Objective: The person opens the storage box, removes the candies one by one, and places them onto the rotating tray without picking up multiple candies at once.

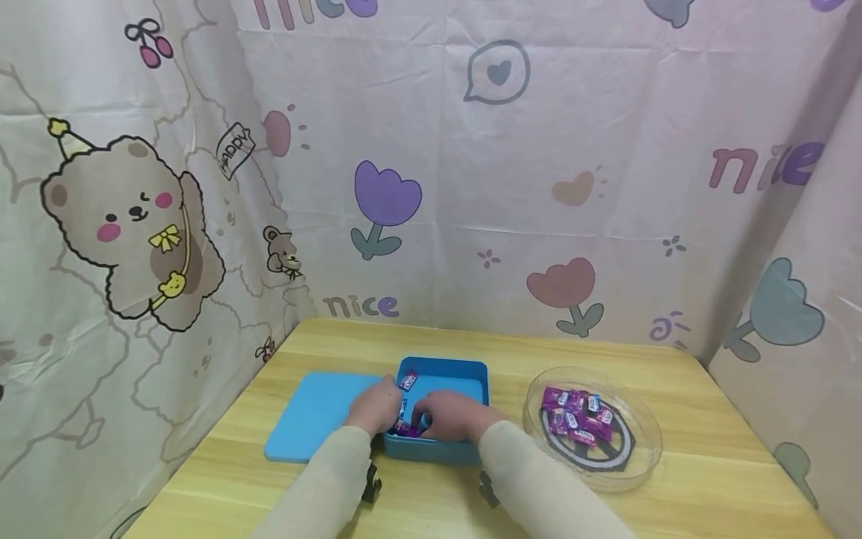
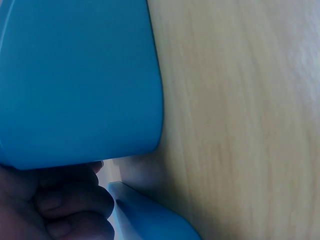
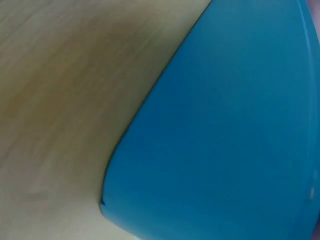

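A blue open box (image 1: 447, 451) stands on the table, with several purple candy packets (image 1: 408, 382) along its left side. My left hand (image 1: 377, 406) grips the box's left rim. In the left wrist view, that hand's curled fingers (image 2: 75, 200) lie against the outside of the box wall (image 2: 80, 85). My right hand (image 1: 453, 415) reaches over the near rim into the box, thumb and fingers bent around a purple packet (image 1: 407, 430) in the near left corner. Its fingertips are partly hidden. Only the box's outer wall (image 3: 215, 125) fills the right wrist view.
A flat blue lid (image 1: 310, 415) lies left of the box. At the right, a round clear tray (image 1: 646, 464) holds several more purple packets (image 1: 575, 412) above a dark wheel-like pattern. A printed curtain (image 1: 471, 187) hangs behind and beside the wooden table (image 1: 714, 449).
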`<act>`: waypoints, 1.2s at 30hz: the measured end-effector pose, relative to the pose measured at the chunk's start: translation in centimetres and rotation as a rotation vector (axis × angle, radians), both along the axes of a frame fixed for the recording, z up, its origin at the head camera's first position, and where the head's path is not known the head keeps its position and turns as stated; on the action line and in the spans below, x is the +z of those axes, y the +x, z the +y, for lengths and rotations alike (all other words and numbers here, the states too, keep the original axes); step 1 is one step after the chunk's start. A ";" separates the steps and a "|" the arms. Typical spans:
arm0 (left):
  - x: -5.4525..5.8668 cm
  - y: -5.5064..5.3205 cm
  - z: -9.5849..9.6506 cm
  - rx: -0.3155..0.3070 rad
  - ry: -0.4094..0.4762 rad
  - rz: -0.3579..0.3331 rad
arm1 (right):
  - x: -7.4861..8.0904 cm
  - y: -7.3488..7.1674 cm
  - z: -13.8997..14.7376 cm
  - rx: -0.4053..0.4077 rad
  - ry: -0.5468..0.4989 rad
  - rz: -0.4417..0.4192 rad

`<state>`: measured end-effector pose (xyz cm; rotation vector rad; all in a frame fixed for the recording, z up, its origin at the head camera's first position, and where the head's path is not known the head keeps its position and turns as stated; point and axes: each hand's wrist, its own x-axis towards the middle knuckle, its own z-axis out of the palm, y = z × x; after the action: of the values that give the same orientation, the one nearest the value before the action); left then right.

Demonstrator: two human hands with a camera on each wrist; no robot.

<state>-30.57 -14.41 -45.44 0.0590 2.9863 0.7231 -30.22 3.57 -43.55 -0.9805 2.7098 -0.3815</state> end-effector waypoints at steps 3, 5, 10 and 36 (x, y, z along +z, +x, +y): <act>0.0 0.0 0.0 -0.009 -0.007 0.009 | -0.4 -0.2 -0.2 -0.011 0.004 0.001; -0.1 0.0 0.0 -0.009 -0.006 0.011 | -0.5 -0.2 -0.3 -0.018 0.006 0.004; -0.2 0.1 -0.1 -0.004 -0.005 0.016 | -0.7 0.0 -0.4 -0.020 0.017 0.016; 0.1 0.1 0.0 0.011 0.041 -0.012 | 0.2 -0.7 1.9 -0.112 -0.082 0.124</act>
<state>-30.45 -14.42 -45.36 0.0401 2.9628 0.7834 -30.96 5.45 -43.31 -0.9033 2.8913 -0.4709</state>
